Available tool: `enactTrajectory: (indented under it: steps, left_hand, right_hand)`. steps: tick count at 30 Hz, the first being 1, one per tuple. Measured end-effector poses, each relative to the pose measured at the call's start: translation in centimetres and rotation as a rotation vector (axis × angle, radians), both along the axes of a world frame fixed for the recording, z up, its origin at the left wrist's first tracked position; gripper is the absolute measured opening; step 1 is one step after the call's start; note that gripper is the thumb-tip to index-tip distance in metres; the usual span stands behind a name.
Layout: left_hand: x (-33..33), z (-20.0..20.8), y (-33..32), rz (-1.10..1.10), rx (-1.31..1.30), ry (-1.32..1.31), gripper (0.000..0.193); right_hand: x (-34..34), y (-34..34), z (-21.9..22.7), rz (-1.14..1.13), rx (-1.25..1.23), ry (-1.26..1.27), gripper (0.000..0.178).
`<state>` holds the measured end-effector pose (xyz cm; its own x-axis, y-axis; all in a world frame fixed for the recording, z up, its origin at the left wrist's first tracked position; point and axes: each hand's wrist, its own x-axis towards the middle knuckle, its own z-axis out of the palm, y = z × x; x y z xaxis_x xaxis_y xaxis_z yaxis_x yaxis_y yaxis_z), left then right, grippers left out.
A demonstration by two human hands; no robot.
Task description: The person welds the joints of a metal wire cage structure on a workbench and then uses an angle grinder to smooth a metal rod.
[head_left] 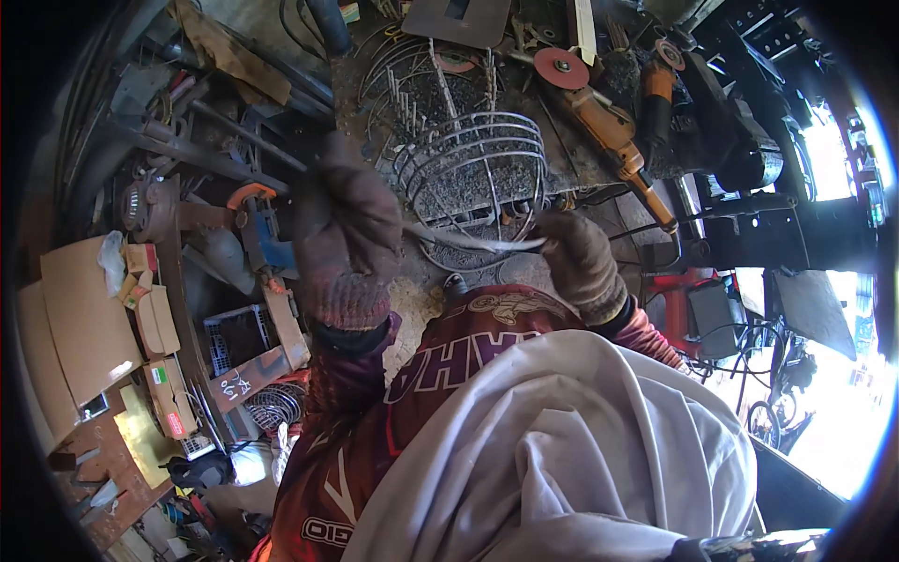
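Observation:
Between my gloved hands is a round cage (pixel 473 150) of bent metal rods, with several stacked hoops and thin uprights. Across its near side runs a pale curved metal rod (pixel 482 244), blurred in places. My right hand (pixel 582 262), in a dirty brown knit glove, closes on the right end of this rod. In a matching glove, my left hand (pixel 348 220) is raised beside the cage's left side, close to the rod's other end. Motion smears its fingers, so its hold cannot be made out.
On the dark worktable (pixel 557 173) beyond lie an orange angle grinder (pixel 604 122) with a red disc and a second grinder (pixel 659 89). Metal stock and a blue clamp (pixel 265 239) crowd the left, near cardboard boxes (pixel 89 309). A white cloth (pixel 562 440) hangs below me.

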<state>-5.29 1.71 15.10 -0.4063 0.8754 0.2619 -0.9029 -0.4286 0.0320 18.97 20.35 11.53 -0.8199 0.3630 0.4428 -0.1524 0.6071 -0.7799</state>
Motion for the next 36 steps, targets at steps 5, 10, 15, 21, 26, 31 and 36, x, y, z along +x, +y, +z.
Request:
enactTrajectory:
  steps: [5,10,15,21,26,31,36]
  left_hand:
    - [5.9,-1.3,0.0,0.273,-0.699,0.079,0.022]
    - [9.2,-3.2,-2.1,0.211,-1.11,0.389,0.028]
    - [8.6,-6.9,-2.6,0.886,-1.526,1.397,0.036]
    - [6.4,-9.1,-3.3,0.681,-1.533,1.614,0.035]
    - [6.3,-9.5,-2.6,0.778,-1.613,1.791,0.03]
    - [5.6,-9.7,-2.2,0.776,-1.675,1.855,0.027]
    - [4.3,-10.7,-2.1,0.644,-1.696,1.77,0.029]
  right_hand:
    - [2.7,4.0,-2.4,-0.042,-0.341,-0.077,0.017]
    - [3.8,7.4,-3.5,0.133,-0.63,-0.244,0.029]
    - [3.3,10.3,-5.1,0.204,-0.58,-0.292,0.028]
    - [0.2,11.3,-6.2,0.144,-0.686,-0.434,0.031]
    - [-1.7,12.8,-9.4,0.104,0.046,-0.287,0.035]
    - [-2.0,12.2,-7.7,0.014,0.425,-0.433,0.039]
    - [-2.0,12.1,-8.1,-0.036,0.394,-0.424,0.04]
